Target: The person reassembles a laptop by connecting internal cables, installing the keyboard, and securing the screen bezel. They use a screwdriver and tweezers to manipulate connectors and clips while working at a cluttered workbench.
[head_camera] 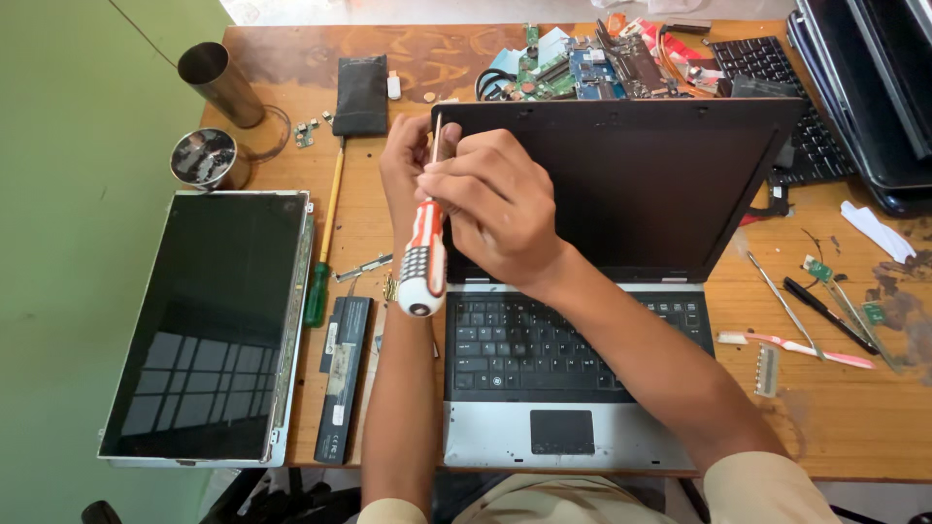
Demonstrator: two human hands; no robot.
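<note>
Right hand (500,209) grips the orange-and-white screwdriver (423,254) at the open laptop's (621,184) top-left screen corner; left hand (406,165) pinches that corner. 1 black battery (342,376) with white labels lies on the table (845,408).

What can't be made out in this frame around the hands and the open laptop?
- Head view: the tip of the orange-and-white screwdriver at the lid corner is covered by the right hand.
- The left hand is mostly hidden behind the right hand and the screwdriver.
- The laptop screen is dark.
- Circuit boards at the desk's far edge are too small to tell apart.
</note>
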